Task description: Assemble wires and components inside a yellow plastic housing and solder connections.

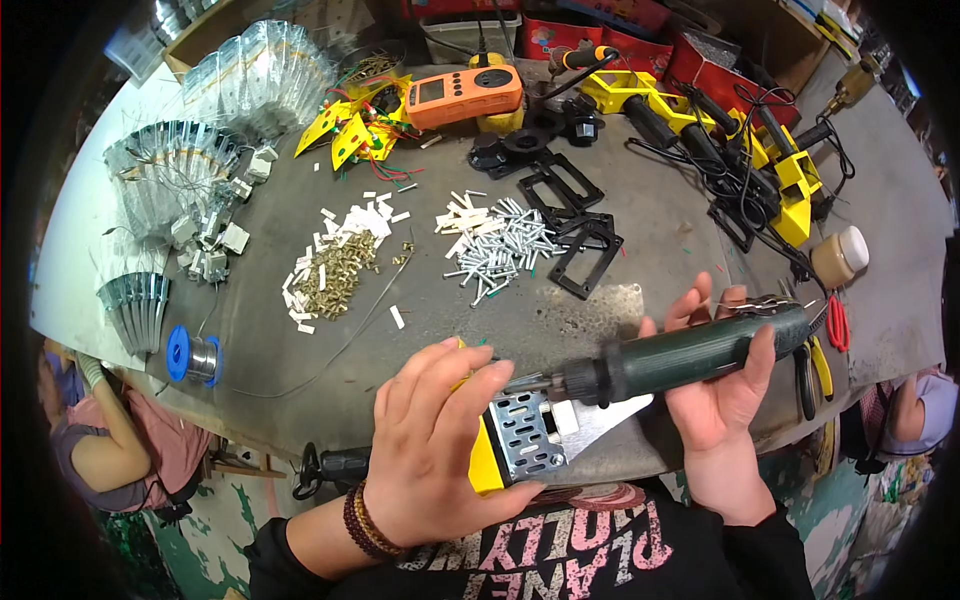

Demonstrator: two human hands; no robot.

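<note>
My left hand (pixel 425 440) grips a yellow housing (pixel 487 462) near the bench's front edge, its black handle (pixel 345 463) sticking out to the left. On the housing sits a slotted metal plate (pixel 517 432), with a white block (pixel 567 418) and a pointed metal plate (pixel 612 422) on its right. My right hand (pixel 715 400) holds a dark green electric screwdriver (pixel 690 358), palm up with the fingers loosely curled. Its bit (pixel 530 382) points left, over the slotted plate's upper edge by my left fingers. Whether the tip touches anything, I cannot tell.
Piles of screws (pixel 505 245), brass parts (pixel 338 275) and white pieces (pixel 360 225) lie mid-bench. Behind are black frames (pixel 588 262), an orange meter (pixel 465 95) and yellow housings (pixel 795 195). A solder spool (pixel 195 357) stands left; pliers (pixel 820 370) lie right. People sit at both sides.
</note>
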